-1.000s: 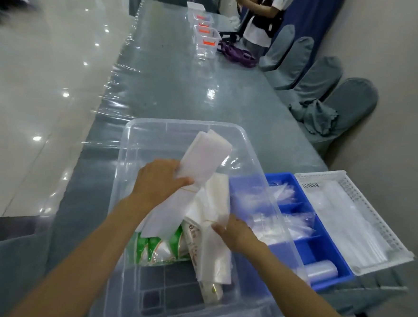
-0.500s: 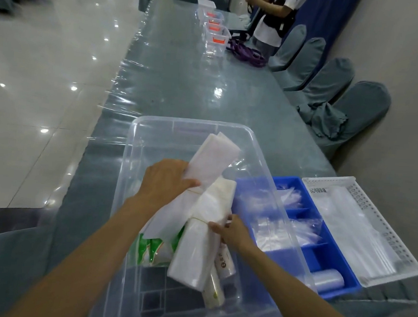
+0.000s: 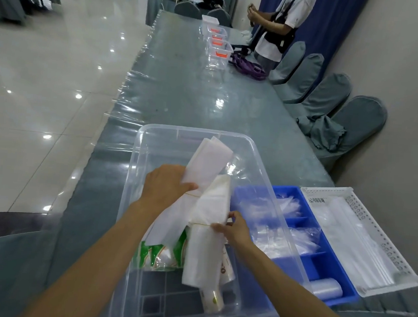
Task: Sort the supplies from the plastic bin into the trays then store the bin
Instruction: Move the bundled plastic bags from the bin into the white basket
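Clear plastic bin (image 3: 137, 178), lower contents partly behind two banded bundles (image 3: 206, 232).

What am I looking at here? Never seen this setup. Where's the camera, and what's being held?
No robot: a person wears a camera on the head, looking down at both bare hands. On the table stands a clear plastic bin. The left hand holds one bundle of white bags; the right hand grips a second bundle at its rubber band. A green-printed packet lies in the bin. To the right are a blue divided tray and a white perforated tray, both holding clear plastic items.
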Demonstrator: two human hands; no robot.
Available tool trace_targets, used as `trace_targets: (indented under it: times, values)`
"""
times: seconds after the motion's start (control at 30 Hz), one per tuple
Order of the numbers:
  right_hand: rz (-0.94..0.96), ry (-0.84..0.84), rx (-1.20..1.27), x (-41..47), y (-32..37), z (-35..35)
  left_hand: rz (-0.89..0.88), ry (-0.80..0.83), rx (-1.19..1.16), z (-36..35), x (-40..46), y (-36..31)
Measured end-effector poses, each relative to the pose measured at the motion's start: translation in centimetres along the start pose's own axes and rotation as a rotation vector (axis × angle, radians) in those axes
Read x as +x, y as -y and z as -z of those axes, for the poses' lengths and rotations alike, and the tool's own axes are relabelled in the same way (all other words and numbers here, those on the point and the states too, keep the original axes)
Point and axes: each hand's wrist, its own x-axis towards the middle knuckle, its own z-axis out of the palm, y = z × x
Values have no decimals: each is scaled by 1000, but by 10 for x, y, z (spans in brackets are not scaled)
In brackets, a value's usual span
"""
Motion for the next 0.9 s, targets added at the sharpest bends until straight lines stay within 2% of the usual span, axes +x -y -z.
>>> trace_targets:
  times: [0.17,0.27,0.4,0.6,0.9]
  values:
    - [100,-68,-92,-9,7,0,20,-39,-18,6,-7,-3]
    - [176,-86,-80,-15,14,4,30,-66,-41,6,-7,-1]
    - [171,-104,-23,-20,26,22,53,-114,-125,10,-2,0]
    - [251,-132,155,-30,58,47,79,-231,-266,37,7,-22]
    - [388,-240,413,-44,118,94,-75,-447,-531,74,28,-66]
